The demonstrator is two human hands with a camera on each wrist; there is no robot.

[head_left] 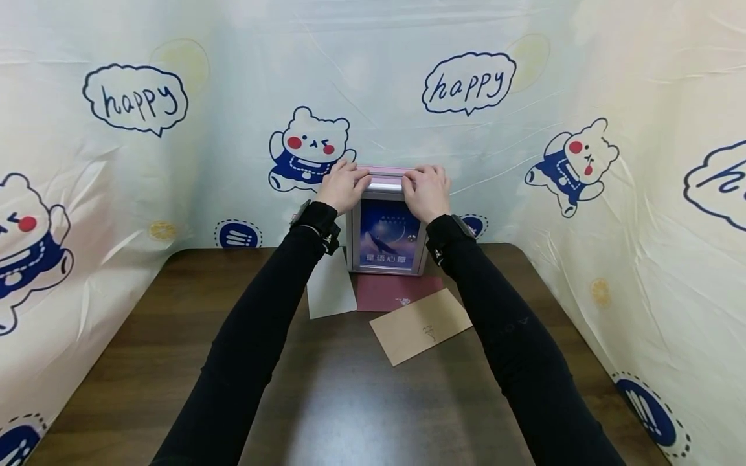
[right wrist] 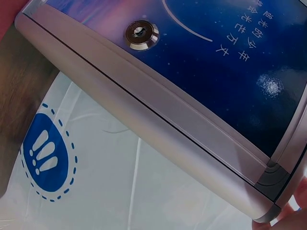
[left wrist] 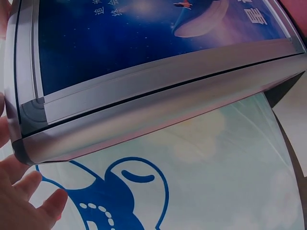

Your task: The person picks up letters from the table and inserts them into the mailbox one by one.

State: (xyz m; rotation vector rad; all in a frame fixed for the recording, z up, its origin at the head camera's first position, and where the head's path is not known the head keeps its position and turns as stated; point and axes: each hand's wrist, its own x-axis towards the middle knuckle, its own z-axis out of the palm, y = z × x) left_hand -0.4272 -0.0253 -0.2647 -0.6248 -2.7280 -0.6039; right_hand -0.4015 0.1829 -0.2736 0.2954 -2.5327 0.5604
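Observation:
A lockable letter box [head_left: 386, 223] with a silver frame stands upright at the table's back, by the printed curtain. Its blue front carries a whale picture and white lettering, and the right wrist view shows a round keyhole lock [right wrist: 141, 34]. My left hand [head_left: 344, 186] holds the top left corner, its fingertips [left wrist: 53, 203] bent around that end. At the top right corner my right hand [head_left: 428, 193] holds the box, thumb toward the front; in the right wrist view only its fingers [right wrist: 290, 218] show past the corner. A pink strip [head_left: 381, 171] runs along the top between both hands.
Before the box lie a white paper or envelope [head_left: 331, 288], a dark red envelope [head_left: 379, 294] and a kraft envelope [head_left: 416, 330] set at an angle. The brown wooden table [head_left: 373, 414] is bordered by a curtain [head_left: 384, 84] printed with bears.

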